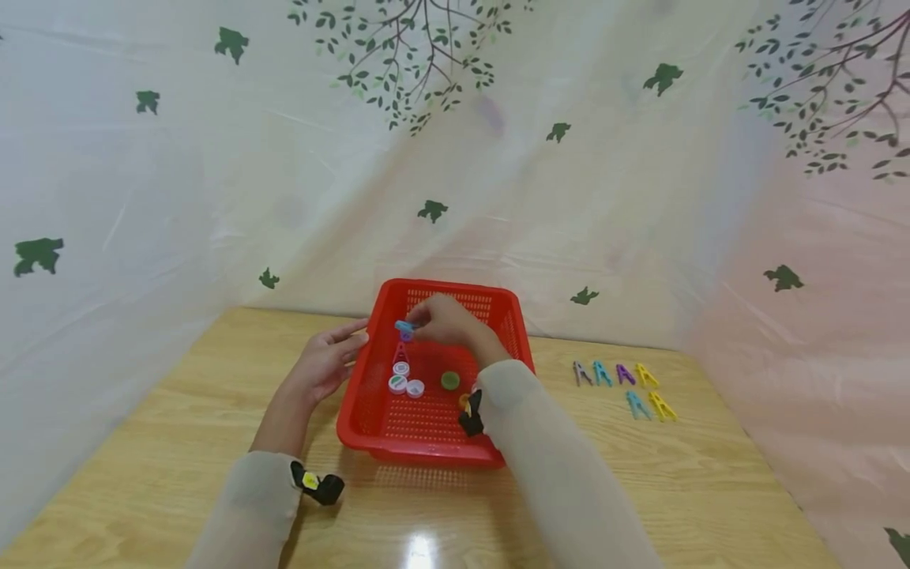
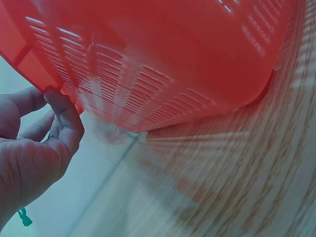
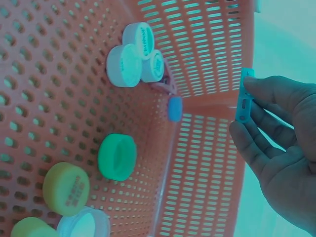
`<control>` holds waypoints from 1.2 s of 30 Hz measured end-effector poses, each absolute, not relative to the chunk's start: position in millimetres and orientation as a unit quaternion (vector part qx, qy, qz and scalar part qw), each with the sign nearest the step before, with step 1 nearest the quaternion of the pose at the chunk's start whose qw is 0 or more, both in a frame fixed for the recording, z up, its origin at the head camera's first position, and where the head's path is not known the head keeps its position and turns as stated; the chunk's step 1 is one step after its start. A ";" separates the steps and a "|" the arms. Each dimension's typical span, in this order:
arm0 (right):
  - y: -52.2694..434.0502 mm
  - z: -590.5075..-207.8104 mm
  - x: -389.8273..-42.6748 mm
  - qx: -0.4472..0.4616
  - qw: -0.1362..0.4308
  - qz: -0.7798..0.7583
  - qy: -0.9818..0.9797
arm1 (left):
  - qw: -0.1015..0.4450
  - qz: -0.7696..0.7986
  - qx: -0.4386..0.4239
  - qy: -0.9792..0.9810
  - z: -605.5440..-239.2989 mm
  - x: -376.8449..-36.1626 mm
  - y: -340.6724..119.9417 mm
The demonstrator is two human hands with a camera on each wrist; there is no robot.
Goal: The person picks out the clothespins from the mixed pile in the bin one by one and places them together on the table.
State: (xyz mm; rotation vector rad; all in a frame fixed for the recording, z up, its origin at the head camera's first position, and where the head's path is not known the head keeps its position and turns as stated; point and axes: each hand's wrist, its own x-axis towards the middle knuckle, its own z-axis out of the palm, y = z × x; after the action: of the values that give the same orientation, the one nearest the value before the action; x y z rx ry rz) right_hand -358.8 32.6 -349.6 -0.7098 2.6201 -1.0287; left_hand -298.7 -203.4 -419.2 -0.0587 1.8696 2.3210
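Note:
My left hand (image 1: pixel 323 363) holds the left rim of a red plastic basket (image 1: pixel 347 427), its fingers at the edge in the left wrist view. Over the basket's far left part, my right hand (image 1: pixel 449 322) pinches a light blue clothespin (image 3: pixel 244 96) between thumb and fingers. Below it in the basket are a purple-blue cap (image 3: pixel 175 108) and a pink clothespin (image 1: pixel 401 352). Three white bottle caps (image 3: pixel 123 65) lie close together beside them. A green cap (image 3: pixel 117 157) sits nearer the middle, with yellow caps (image 3: pixel 65 189) and a whitish cap (image 3: pixel 85 224) further off.
On the wooden table (image 1: pixel 597 474), right of the basket, several clothespins lie in two rows, among them a purple one (image 1: pixel 626 374), a blue one (image 1: pixel 637 405) and a yellow one (image 1: pixel 663 406). A leaf-patterned curtain (image 1: pixel 341 205) hangs behind and at both sides.

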 end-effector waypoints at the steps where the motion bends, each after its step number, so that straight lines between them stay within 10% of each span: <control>1: 32.0 -348.1 -358.1 -0.247 0.119 -0.351 0.895 | 0.079 0.775 -0.020 0.626 -419.2 -298.5 -203.9; 36: 53.2 -297.0 -342.2 -0.252 0.073 -0.339 0.903 | 0.074 0.785 -0.021 0.615 -419.1 -302.7 -201.0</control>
State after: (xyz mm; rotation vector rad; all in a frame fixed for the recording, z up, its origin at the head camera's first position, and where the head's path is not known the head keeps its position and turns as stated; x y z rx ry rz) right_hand -342.2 53.2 -297.0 -0.7582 2.7135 -1.0192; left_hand -302.7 -201.0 -419.1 -0.0642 1.8464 2.3547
